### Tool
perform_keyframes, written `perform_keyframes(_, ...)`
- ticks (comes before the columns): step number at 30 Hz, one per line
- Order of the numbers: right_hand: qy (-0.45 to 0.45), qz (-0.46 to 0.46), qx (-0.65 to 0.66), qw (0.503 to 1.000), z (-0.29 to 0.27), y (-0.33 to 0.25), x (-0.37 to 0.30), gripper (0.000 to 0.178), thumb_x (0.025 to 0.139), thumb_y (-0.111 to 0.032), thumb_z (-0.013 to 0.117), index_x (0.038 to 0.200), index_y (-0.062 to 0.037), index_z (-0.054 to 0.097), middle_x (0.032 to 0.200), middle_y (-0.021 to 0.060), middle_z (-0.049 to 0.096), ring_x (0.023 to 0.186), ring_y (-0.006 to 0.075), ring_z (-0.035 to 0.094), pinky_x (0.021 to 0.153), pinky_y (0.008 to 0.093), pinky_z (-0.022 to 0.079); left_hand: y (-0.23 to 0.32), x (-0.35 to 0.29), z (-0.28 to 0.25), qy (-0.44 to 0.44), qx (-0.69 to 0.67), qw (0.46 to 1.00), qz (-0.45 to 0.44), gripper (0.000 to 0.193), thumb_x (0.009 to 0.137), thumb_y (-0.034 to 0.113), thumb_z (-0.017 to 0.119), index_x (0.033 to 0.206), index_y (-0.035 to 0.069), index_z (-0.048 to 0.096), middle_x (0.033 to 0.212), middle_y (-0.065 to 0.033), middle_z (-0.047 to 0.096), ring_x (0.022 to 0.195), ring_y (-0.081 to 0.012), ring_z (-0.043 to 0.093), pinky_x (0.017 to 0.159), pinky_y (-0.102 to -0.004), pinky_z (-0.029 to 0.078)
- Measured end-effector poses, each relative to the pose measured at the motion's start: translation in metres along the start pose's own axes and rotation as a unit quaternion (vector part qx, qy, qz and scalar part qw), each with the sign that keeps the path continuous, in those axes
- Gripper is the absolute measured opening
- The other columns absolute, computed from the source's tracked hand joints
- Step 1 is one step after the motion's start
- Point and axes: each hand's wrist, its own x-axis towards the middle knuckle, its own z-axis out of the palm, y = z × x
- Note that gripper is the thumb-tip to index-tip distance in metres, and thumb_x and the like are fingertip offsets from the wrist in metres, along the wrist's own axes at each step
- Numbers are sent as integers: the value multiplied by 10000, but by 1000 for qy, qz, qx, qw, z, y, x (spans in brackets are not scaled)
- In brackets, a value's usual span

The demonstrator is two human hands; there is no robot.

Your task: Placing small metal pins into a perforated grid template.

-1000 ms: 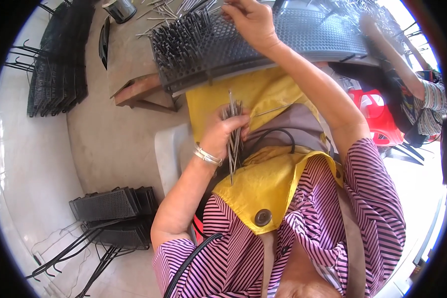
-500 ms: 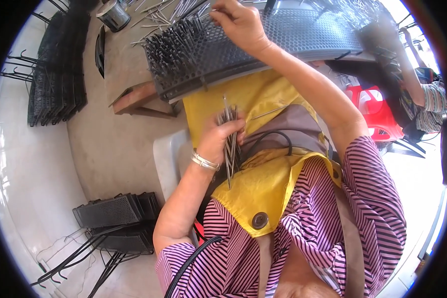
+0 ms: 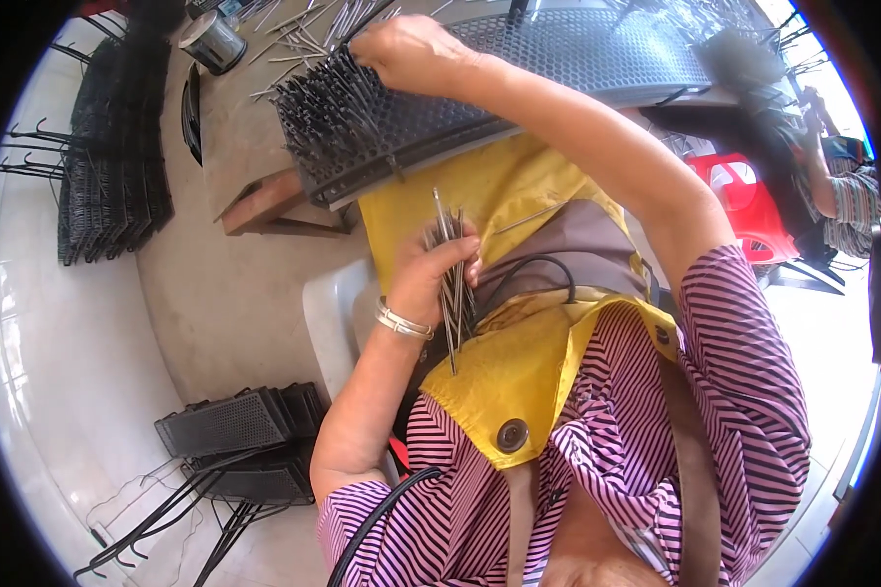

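My left hand (image 3: 439, 264), with a pale bangle at its wrist, is closed round a bundle of thin metal rods (image 3: 452, 303) above my lap. One rod sticks up higher than the others. My right hand (image 3: 406, 57) is closed over the left part of a dark perforated rack (image 3: 597, 59), beside many dark rods (image 3: 325, 112) standing packed in its holes. Its fingertips face the rods, and whatever they pinch is hidden. A single loose rod (image 3: 529, 218) lies on my yellow apron (image 3: 499, 391).
Loose rods (image 3: 308, 34) are scattered on the table behind the rack, near a metal can (image 3: 212, 44). Black racks with hooks hang at the left (image 3: 117, 137), and others stand low (image 3: 235, 430). At the right, another person (image 3: 842, 201) is near a red plastic stool (image 3: 744, 210).
My right hand has moved left and a little down along the rack, to the packed rods. My left hand stays nearly in place with the bundle. The view has shifted slightly.
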Motion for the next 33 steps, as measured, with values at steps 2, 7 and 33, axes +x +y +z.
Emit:
perform_keyframes(2, 11, -11, 0, 1000, 3, -4, -6, 128, 654, -63, 510, 770, -28, 549, 714, 178, 568, 714, 346, 565, 616, 413, 456, 0, -1, 1, 4, 0, 1000, -1, 119, 724, 32, 588, 806, -4, 510, 600, -56, 497, 497, -145, 493, 455, -236, 410)
perform_keyframes(7, 148, 34, 29, 988, 3, -2, -30, 171, 737, -90, 551, 895, -26, 568, 747, 163, 586, 694, 346, 560, 603, 379, 464, 1, -1, 3, 9, 17, 1000, -2, 130, 717, 27, 586, 815, -7, 508, 606, -58, 497, 501, -148, 494, 456, -241, 409)
perform_keyframes(33, -93, 344, 547, 758, -52, -65, -132, 82, 735, -37, 604, 772, 31, 575, 694, 68, 613, 625, 105, 585, 553, 217, 465, 4, -4, -1, -52, 124, 991, -9, 300, 706, 5, 586, 990, -23, 493, 714, -100, 558, 569, -178, 536, 543, -273, 446)
